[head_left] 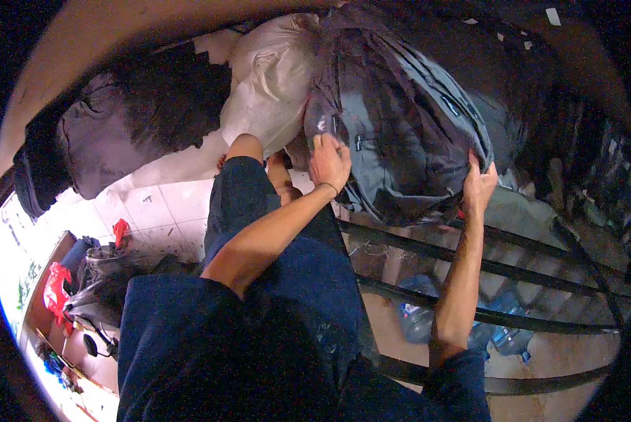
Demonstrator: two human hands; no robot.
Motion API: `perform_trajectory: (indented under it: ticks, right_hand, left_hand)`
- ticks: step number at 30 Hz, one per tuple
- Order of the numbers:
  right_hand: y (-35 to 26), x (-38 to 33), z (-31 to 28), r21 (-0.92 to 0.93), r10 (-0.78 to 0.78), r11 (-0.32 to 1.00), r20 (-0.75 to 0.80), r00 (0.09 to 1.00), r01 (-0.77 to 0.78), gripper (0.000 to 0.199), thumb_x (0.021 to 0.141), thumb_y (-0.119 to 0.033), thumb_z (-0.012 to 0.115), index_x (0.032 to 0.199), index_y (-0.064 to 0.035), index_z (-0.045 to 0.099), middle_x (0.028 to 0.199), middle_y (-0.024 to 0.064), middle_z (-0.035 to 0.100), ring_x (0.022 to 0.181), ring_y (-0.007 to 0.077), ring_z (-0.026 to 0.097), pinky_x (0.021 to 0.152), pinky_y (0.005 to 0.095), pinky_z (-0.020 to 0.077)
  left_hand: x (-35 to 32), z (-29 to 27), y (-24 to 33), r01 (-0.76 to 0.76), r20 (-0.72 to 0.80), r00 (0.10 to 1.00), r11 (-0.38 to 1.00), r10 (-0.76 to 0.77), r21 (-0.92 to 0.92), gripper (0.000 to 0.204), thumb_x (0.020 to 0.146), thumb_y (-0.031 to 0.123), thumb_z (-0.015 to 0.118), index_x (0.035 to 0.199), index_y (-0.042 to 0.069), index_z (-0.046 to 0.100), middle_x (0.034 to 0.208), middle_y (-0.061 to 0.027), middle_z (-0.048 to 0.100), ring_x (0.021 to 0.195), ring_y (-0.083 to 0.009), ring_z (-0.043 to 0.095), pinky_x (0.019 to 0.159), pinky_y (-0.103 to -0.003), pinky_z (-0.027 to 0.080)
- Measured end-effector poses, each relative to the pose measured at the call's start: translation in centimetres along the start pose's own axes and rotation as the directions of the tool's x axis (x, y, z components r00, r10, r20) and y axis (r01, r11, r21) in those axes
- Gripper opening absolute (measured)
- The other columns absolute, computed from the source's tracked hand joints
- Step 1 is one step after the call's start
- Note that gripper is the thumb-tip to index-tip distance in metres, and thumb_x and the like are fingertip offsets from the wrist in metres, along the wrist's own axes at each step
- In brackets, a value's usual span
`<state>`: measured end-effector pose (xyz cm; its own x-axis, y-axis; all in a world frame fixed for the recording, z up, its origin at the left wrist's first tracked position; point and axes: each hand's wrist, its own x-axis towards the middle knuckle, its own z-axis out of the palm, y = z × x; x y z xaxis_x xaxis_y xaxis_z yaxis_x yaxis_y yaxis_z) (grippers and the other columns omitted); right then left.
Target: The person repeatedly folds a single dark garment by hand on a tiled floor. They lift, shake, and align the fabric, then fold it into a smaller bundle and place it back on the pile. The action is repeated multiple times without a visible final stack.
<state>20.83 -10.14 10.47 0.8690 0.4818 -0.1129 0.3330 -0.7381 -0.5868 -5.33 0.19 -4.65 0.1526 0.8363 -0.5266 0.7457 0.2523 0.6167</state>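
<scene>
A large bundle of dark grey cloth (393, 119), apparently folded garments in layers, lies in front of me at the centre. My left hand (329, 165) is closed at its near left side, fingers curled against a shiny dark part that looks like plastic wrap (322, 121). Whether the fingers grip this part or the cloth is hidden. At the bundle's right edge, my right hand (478, 188) pinches the cloth's rim, thumb up. A bulging whitish sack (269, 77) touches the bundle on the left.
Another dark bundle (111, 133) lies at far left. More dark cloth (526, 77) is piled at right. Black metal rails (512, 271) run below my right arm, with large blue water bottles (417, 316) beyond them. Lower left are a red plastic bag (57, 292) and a black bag (115, 281) on tiles.
</scene>
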Motion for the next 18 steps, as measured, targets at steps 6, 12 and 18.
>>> perform_trajectory:
  ticks: [6, 12, 18]
  right_hand:
    - [-1.3, -0.3, -1.3, -0.102, -0.204, 0.970, 0.162, 0.965, 0.223, 0.033, 0.098, -0.009, 0.071, 0.129, 0.0003, 0.070, 0.120, 0.0155, 0.077, 0.112, 0.0263, 0.071, 0.101, 0.0356, 0.0505]
    - [-0.6, 1.2, -3.6, -0.195, -0.111, 0.973, 0.080, 0.991, 0.125, 0.031, 0.096, -0.008, 0.072, 0.126, 0.0008, 0.070, 0.120, 0.0133, 0.076, 0.109, 0.0258, 0.070, 0.100, 0.0367, 0.0504]
    - [-0.6, -0.3, -3.8, -0.220, -0.307, 0.912, 0.195, 0.932, 0.346, 0.037, 0.090, -0.005, 0.071, 0.127, -0.0004, 0.069, 0.114, 0.0201, 0.077, 0.103, 0.0325, 0.075, 0.092, 0.0389, 0.0555]
  left_hand:
    - [-0.3, 6.2, 7.6, 0.226, 0.376, 0.895, 0.971, -0.238, 0.075, 0.044, 0.095, 0.039, 0.074, 0.123, 0.008, 0.063, 0.118, -0.0182, 0.073, 0.109, -0.0420, 0.072, 0.092, -0.056, 0.057]
    - [-1.0, 9.1, 4.7, 0.063, 0.109, 0.994, 0.950, -0.031, -0.307, 0.023, 0.086, 0.020, 0.076, 0.088, 0.004, 0.060, 0.090, -0.0165, 0.068, 0.082, -0.0392, 0.066, 0.076, -0.049, 0.053]
    - [-4.4, 4.2, 5.3, 0.203, 0.241, 0.969, 0.743, -0.057, -0.638, 0.030, 0.092, 0.010, 0.072, 0.112, 0.007, 0.050, 0.090, -0.0070, 0.056, 0.078, -0.0196, 0.056, 0.072, -0.039, 0.049]
